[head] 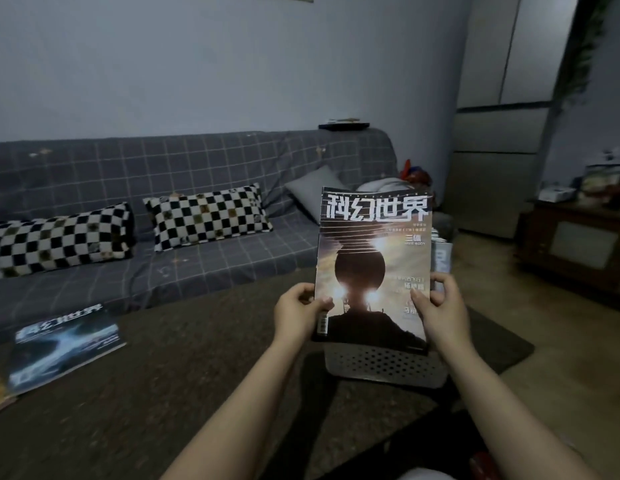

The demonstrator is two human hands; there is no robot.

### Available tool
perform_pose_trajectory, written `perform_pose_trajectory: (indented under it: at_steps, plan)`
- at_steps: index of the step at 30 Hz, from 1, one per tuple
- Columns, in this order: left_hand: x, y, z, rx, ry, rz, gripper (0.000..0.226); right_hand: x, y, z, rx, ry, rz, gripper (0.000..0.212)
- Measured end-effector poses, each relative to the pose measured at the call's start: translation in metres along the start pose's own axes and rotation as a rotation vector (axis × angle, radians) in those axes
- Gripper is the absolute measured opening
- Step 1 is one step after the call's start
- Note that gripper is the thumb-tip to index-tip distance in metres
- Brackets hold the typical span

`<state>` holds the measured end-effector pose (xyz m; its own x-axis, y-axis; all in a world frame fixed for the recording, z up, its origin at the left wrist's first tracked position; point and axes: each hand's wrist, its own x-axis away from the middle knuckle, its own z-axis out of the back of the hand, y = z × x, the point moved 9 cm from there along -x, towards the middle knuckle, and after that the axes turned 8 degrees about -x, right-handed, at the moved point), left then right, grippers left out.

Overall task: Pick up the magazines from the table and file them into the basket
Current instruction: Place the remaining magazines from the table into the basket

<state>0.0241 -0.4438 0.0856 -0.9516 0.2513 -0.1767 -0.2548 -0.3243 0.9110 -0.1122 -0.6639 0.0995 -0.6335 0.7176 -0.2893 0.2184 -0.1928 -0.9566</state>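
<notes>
The magazine [372,268] I hold upright stands right over the white basket [384,367] at the desk's [197,375] right edge, hiding its mouth. More magazines [441,254] stand behind it. My way left across the desk lies open as far as the magazine [64,344] flat at the left edge.

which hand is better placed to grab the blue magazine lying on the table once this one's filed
Left hand: the blue-covered magazine lies flat at far left, on its side. The right hand is over the white perforated plastic basket.
</notes>
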Motion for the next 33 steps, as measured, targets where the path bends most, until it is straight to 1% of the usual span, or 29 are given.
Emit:
perform_pose_trajectory:
  at_steps: [2, 6, 10, 13, 16, 18, 19, 21, 22, 23, 25, 27, 29, 31, 33]
  plan:
    - [-0.009, 0.005, -0.019, -0.023, -0.014, -0.004, 0.014, -0.012, 0.005, 0.012, 0.024, 0.023, 0.000, 0.022]
    - [-0.022, 0.007, -0.045, -0.067, 0.000, -0.001, 0.010, -0.032, 0.018, 0.030, 0.048, 0.063, 0.016, 0.019]
    - [-0.027, 0.008, -0.061, -0.212, 0.022, -0.062, 0.012, -0.041, 0.029, 0.042, 0.118, 0.107, 0.053, 0.015]
    - [-0.026, 0.003, -0.066, -0.270, 0.030, -0.083, 0.026, -0.041, 0.041, 0.050, 0.211, 0.145, 0.023, 0.012]
    - [-0.023, -0.011, -0.068, -0.323, 0.013, -0.062, 0.035, -0.036, 0.053, 0.054, 0.408, 0.162, 0.007, 0.010]
    - [-0.021, -0.019, -0.070, -0.406, -0.020, -0.024, 0.038, -0.032, 0.061, 0.055, 0.573, 0.163, -0.010, 0.014]
    - [-0.021, -0.021, -0.071, -0.454, -0.039, -0.012, 0.036, -0.030, 0.064, 0.055, 0.650, 0.161, -0.007, 0.016]
    - [-0.020, -0.019, -0.074, -0.530, -0.062, -0.033, 0.024, -0.027, 0.064, 0.055, 0.778, 0.173, 0.008, 0.021]
    - [-0.020, -0.018, -0.075, -0.555, -0.061, -0.050, 0.023, -0.025, 0.062, 0.055, 0.834, 0.180, 0.014, 0.023]
    - [-0.020, -0.018, -0.076, -0.572, -0.065, -0.062, 0.028, -0.024, 0.060, 0.054, 0.879, 0.179, 0.022, 0.025]
    - [-0.020, -0.019, -0.080, -0.590, -0.080, -0.070, 0.032, -0.022, 0.058, 0.052, 0.937, 0.159, 0.036, 0.027]
    - [-0.019, -0.020, -0.083, -0.634, -0.102, -0.058, 0.027, -0.021, 0.058, 0.049, 1.011, 0.135, 0.052, 0.029]
    - [-0.021, -0.019, -0.085, -0.701, -0.126, -0.046, 0.026, -0.021, 0.057, 0.044, 1.083, 0.122, 0.073, 0.031]
    - [-0.024, -0.021, -0.087, -0.731, -0.154, -0.011, 0.026, -0.019, 0.057, 0.040, 1.065, 0.116, 0.061, 0.033]
    - [-0.024, -0.020, -0.086, -0.712, -0.175, 0.004, 0.025, -0.017, 0.058, 0.039, 1.015, 0.121, 0.032, 0.038]
